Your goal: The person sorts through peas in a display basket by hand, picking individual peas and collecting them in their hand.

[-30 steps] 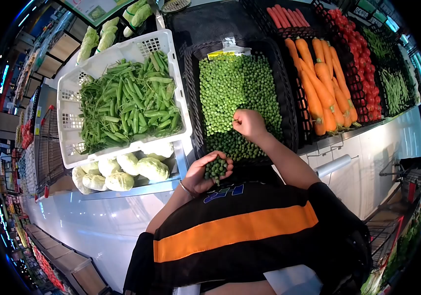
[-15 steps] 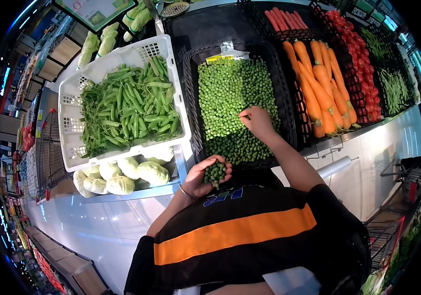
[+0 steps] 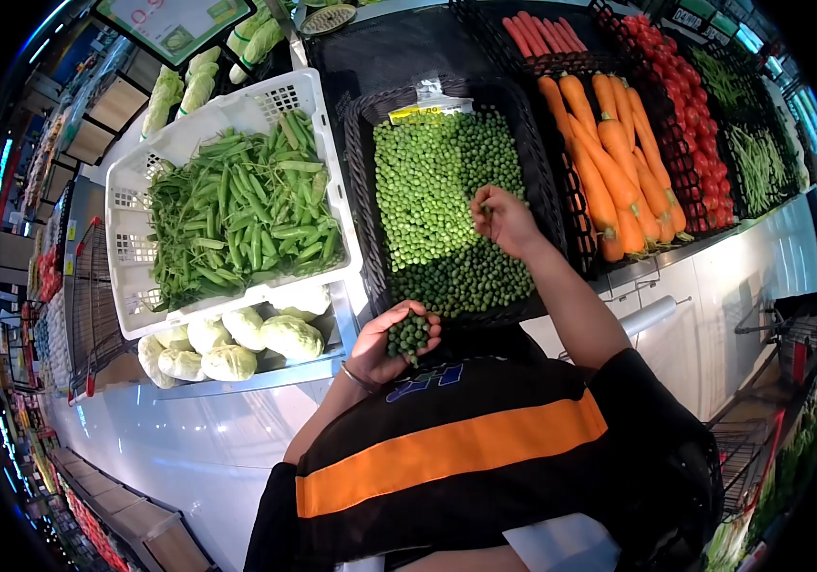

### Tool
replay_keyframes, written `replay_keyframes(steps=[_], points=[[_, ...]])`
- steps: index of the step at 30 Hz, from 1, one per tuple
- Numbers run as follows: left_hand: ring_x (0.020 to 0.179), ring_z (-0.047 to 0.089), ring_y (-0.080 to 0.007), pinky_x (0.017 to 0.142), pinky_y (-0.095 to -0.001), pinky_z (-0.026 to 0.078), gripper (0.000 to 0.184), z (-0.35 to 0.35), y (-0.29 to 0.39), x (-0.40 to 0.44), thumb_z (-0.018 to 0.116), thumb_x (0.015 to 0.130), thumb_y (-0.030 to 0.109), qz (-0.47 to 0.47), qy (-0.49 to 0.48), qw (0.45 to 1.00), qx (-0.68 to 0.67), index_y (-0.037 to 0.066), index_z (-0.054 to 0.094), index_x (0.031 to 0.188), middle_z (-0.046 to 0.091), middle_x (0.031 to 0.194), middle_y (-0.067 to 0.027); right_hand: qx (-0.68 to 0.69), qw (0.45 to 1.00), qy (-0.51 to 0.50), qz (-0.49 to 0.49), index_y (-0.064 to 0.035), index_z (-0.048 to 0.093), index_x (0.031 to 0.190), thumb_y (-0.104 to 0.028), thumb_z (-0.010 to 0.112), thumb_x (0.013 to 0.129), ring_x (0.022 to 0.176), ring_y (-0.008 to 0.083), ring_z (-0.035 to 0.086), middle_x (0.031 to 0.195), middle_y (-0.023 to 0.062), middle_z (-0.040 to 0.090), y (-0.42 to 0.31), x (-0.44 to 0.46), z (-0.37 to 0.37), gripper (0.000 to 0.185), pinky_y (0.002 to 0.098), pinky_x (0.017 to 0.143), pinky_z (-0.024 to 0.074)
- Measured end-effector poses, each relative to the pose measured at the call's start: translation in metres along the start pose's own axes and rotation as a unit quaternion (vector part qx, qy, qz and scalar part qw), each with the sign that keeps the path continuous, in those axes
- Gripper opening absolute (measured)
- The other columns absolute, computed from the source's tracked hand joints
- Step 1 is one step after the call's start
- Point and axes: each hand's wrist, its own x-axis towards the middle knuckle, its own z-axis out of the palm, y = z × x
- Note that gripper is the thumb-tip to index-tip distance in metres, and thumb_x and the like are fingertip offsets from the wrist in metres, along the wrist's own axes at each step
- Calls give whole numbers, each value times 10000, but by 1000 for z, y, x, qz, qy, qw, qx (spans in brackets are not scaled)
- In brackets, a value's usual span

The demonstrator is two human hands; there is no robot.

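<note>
My left hand (image 3: 377, 345) is cupped at the near edge of the basket, its fingers curled round a heap of green peas (image 3: 409, 336). Over the right part of the black basket (image 3: 359, 205), my right hand (image 3: 507, 223) hovers above loose shelled peas (image 3: 420, 191). Thumb and fingers are pinched together there; whatever lies between them is too small to make out. A yellow and white label (image 3: 430, 108) stands at the basket's far end.
Left of the basket, a white crate (image 3: 352, 238) holds pea pods (image 3: 246, 205), with pale cabbages (image 3: 292, 338) below it. Carrots (image 3: 609, 172) and red tomatoes (image 3: 699, 143) lie to the right. A shopping cart (image 3: 92, 305) stands at far left.
My right hand has moved up and slightly right over the peas, and its fingers have turned. My left hand still cups its peas. The whole view has shifted a little.
</note>
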Motion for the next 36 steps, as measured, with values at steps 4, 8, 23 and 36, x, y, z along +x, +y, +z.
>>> replay_keyframes(steps=[4, 8, 23, 36], points=[[930, 596, -257, 844, -385, 499, 178, -2, 1, 2, 471, 889, 169, -11, -23, 1000, -4, 31, 526, 986, 580, 1010, -163, 52, 996, 5, 78, -33, 592, 843, -147, 522, 883, 598, 91, 477, 639, 6, 491, -19, -23, -5, 140, 237, 572, 422], [922, 598, -256, 838, -382, 502, 181, 0, 2, 2, 471, 889, 173, -12, -12, 1000, 8, 27, 526, 981, 581, 1004, -162, -451, 891, -44, -26, -30, 660, 898, -144, 600, 817, 671, 176, 582, 739, 63, 621, -9, -41, -14, 153, 315, 660, 479], [928, 589, -260, 847, -382, 494, 182, 2, 1, 0, 484, 877, 174, -2, -9, 1000, 13, 32, 523, 983, 570, 1011, -163, -773, 628, -50, -72, -10, 615, 744, 33, 575, 679, 793, 326, 619, 815, 160, 606, -10, -68, -8, 88, 410, 668, 514], [934, 584, -255, 849, -372, 491, 174, 0, -5, -6, 476, 881, 170, 10, -25, 999, 23, 37, 531, 979, 571, 1010, -153, -775, 631, -2, -28, 5, 590, 770, -133, 652, 726, 762, 325, 606, 794, 154, 583, 10, -65, -10, 157, 425, 666, 501]])
